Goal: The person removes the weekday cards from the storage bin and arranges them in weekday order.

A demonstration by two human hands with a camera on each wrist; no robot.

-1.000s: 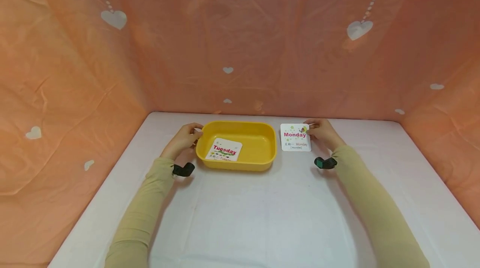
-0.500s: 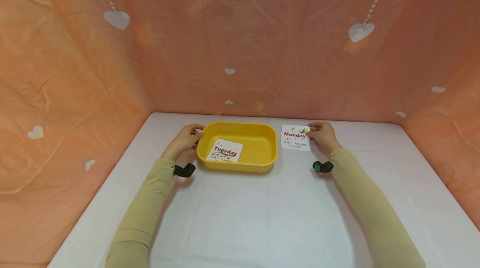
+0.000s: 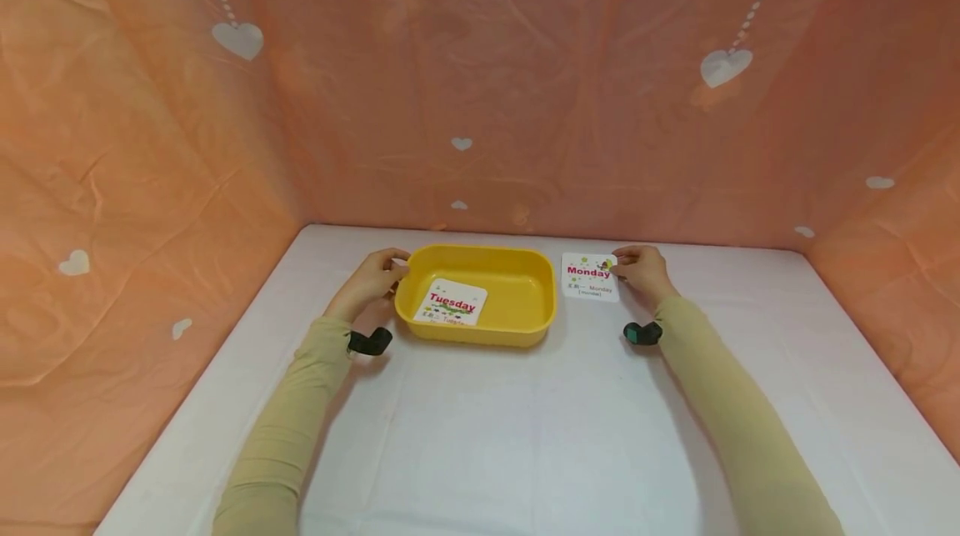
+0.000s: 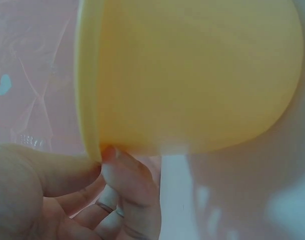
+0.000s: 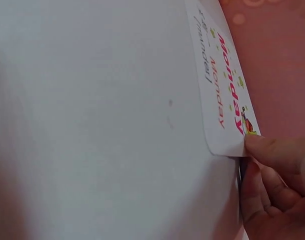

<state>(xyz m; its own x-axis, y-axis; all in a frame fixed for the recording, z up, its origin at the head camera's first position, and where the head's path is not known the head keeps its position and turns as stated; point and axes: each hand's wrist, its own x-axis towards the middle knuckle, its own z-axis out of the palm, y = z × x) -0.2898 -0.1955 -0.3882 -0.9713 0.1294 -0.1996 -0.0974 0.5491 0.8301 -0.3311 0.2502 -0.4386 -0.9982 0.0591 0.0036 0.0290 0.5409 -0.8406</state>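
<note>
so from where i'm standing, the right hand has the monday card by its far right corner — thumb on the printed face, finger at the edge or just under, a small narrow pinch. fine for something that thin, but i'd go light, since squeezing one corner hard could bow it. can't tell if the rest of the card is off the table or just resting there, so i'd check that before sliding it anywhere; dragging might rumple the cloth.

left hand has thumb and forefinger pinched on the rim at the left end of the yellow tray. good spot imo — steadies the tray and leaves its opening clear. just don't lift or tug, that'd probably tip it.

monday card is outside the tray, just beside its right end, face up. the tuesday card is inside, left half, a bit askew, bottom edge hidden by the near rim. i'd avoid jolting that one.
</note>
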